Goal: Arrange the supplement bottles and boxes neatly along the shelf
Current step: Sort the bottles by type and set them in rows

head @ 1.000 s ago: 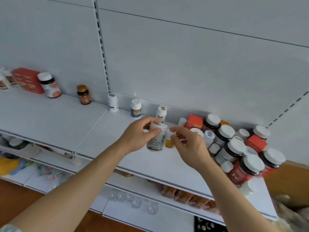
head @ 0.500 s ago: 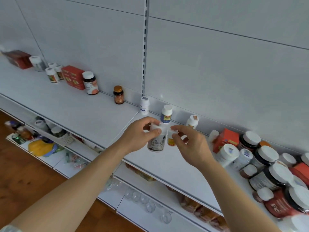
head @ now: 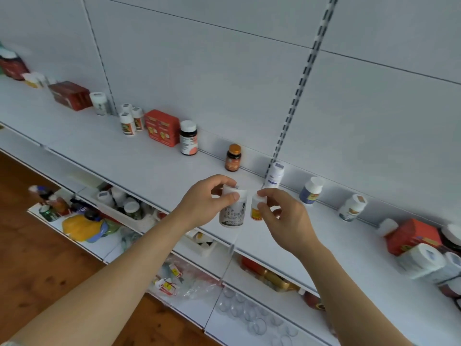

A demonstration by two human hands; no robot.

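2 white shelf tiers show against a pale panelled back wall (head: pixel 224 71) with slotted uprights, above a wooden floor (head: pixel 37 265). The upper shelf (head: pixel 124 156) carries the supplements in a loose line along the wall; the lower shelf (head: pixel 189 305) holds packets, jars and clear cups, too jumbled to count. Both bare forearms reach up over the upper shelf's front edge. The left hand (head: pixel 199 203) grips the cap of a large white bottle (head: pixel 232 211) with thumb and fingers curled round it, holding it upright above the shelf. The right hand (head: pixel 284 221) pinches a small white bottle with an orange label (head: pixel 256 208) by its cap, just beside the large one. Along the wall stand 3 red boxes (head: pixel 162 127), 1 dark bottle with a white cap (head: pixel 188 138), 1 amber bottle with an orange cap (head: pixel 233 158) and 3 separate white-capped bottles (head: pixel 310 192) to its right. At the far right a crowded heap of bottles (head: pixel 424 260) lies blurred.
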